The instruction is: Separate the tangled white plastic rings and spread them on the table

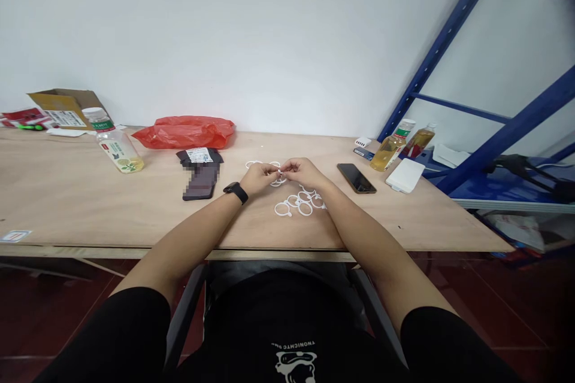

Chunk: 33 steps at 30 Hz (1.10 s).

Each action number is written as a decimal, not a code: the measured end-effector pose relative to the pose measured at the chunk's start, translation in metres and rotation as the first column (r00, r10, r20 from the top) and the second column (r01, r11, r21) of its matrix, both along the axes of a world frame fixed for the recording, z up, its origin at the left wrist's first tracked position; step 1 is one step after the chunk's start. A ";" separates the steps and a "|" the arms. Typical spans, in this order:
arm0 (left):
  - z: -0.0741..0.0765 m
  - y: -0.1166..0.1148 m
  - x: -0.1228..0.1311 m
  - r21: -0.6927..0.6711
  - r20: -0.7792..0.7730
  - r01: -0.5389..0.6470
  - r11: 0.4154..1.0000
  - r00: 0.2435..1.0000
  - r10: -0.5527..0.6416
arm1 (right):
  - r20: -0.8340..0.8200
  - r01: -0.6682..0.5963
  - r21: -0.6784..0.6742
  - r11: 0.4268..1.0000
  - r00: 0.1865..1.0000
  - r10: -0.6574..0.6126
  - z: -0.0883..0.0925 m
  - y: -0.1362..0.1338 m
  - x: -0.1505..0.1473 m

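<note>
My left hand (259, 178) and my right hand (304, 171) meet over the middle of the table, fingertips pinched together on a small white plastic ring (277, 183). The fingers hide part of this ring. Further white rings (254, 163) lie just behind my hands. Closer to me, a loose cluster of several white rings (305, 209) rests flat on the wood, beside my right forearm. Some of them show a small knob on the rim. A black watch band (236, 192) is around my left wrist.
On the left are a dark packet (201, 179), a red plastic bag (186, 131), a drink bottle (117, 146) and an open cardboard box (67, 109). To the right lie a phone (356, 178), a white box (405, 175) and another bottle (392, 146), by a blue metal frame (449, 24).
</note>
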State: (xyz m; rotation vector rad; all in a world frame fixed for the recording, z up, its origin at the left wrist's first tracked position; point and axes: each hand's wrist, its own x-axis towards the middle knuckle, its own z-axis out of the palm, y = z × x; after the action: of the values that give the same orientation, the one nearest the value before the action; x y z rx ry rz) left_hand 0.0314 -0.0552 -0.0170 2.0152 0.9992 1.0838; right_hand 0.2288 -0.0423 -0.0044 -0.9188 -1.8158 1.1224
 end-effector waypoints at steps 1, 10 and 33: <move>0.000 0.000 0.000 0.002 -0.004 -0.017 1.000 1.000 0.017 | -0.003 -0.005 0.001 1.000 1.000 0.005 0.000 0.000 -0.001; 0.002 -0.001 0.000 0.083 -0.078 -0.130 0.988 0.988 0.137 | -0.011 -0.057 0.003 0.998 0.998 0.057 -0.002 -0.003 -0.009; -0.001 0.006 -0.009 0.340 -0.203 -0.107 0.934 0.962 0.184 | 0.758 0.069 -0.075 0.995 0.652 0.012 0.025 0.014 0.070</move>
State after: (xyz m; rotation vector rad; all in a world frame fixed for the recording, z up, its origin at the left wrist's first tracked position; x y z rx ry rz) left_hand 0.0219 -0.0491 -0.0184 2.4107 1.1674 1.1744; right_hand 0.2984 -0.0283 0.0206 -1.6565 -2.4011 0.8515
